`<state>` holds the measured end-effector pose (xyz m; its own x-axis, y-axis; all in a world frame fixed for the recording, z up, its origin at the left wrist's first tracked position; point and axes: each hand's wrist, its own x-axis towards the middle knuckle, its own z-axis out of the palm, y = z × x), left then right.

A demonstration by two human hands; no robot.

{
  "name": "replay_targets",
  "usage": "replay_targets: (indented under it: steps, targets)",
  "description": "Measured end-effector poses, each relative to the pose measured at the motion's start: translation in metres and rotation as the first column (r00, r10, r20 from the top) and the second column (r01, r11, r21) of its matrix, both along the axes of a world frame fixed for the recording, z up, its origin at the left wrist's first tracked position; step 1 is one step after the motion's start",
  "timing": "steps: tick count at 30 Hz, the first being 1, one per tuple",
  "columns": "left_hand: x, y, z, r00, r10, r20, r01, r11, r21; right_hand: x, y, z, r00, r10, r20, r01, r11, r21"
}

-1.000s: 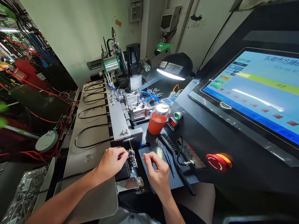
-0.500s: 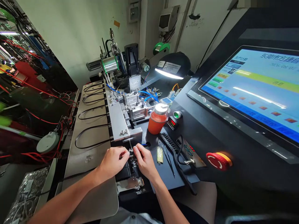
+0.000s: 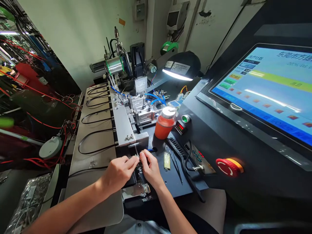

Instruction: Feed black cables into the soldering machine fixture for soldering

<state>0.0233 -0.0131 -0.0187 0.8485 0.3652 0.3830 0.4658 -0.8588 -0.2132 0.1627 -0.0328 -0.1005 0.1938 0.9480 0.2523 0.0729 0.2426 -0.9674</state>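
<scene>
My left hand (image 3: 122, 171) is closed, thumb and fingers pinched together over the small metal fixture (image 3: 139, 169) at the near end of the rail. A thin black cable (image 3: 85, 169) runs across the plate into this hand, where its end is hidden. Touching or almost touching those fingertips, my right hand (image 3: 150, 166) pinches from the other side; what sits between its thumb and forefinger is too small to make out. Just beyond the fingertips, a slim metal rod (image 3: 135, 149) points toward them from the metal rail cover (image 3: 123, 126).
Several looped black cables (image 3: 94, 132) lie on the metal plate (image 3: 80, 198) at left. Right of the hands are an orange bottle (image 3: 164, 125), tweezers (image 3: 175, 165), a yellowish packet (image 3: 167, 160) and a red stop button (image 3: 227, 167). A lit lamp (image 3: 182, 66) hangs near the touchscreen (image 3: 270, 87).
My left hand has turned, its fingers now reaching further right to the right hand's fingertips. The black cable beside it has shifted up the plate. The right hand has barely moved.
</scene>
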Motion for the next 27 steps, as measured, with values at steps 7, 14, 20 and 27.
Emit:
replay_targets:
  steps: [7,14,20,27]
  targets:
    - [-0.007,0.001,0.002,0.991,0.132,0.037,-0.119,0.961,-0.251,0.014,-0.005,0.003,0.993,-0.067,0.097,0.068,0.998,-0.003]
    - [-0.016,0.007,0.0,0.939,0.314,-0.142,-0.344,0.833,-0.434,0.022,-0.021,0.014,0.887,-0.133,0.443,0.025,0.97,0.24]
    - [-0.014,0.007,-0.001,0.933,0.315,-0.176,-0.361,0.817,-0.449,0.026,-0.026,0.018,0.863,-0.213,0.459,0.099,0.961,0.259]
    - [-0.014,0.008,0.0,0.93,0.318,-0.183,-0.366,0.817,-0.445,0.024,-0.026,0.023,0.862,-0.181,0.474,0.061,0.964,0.257]
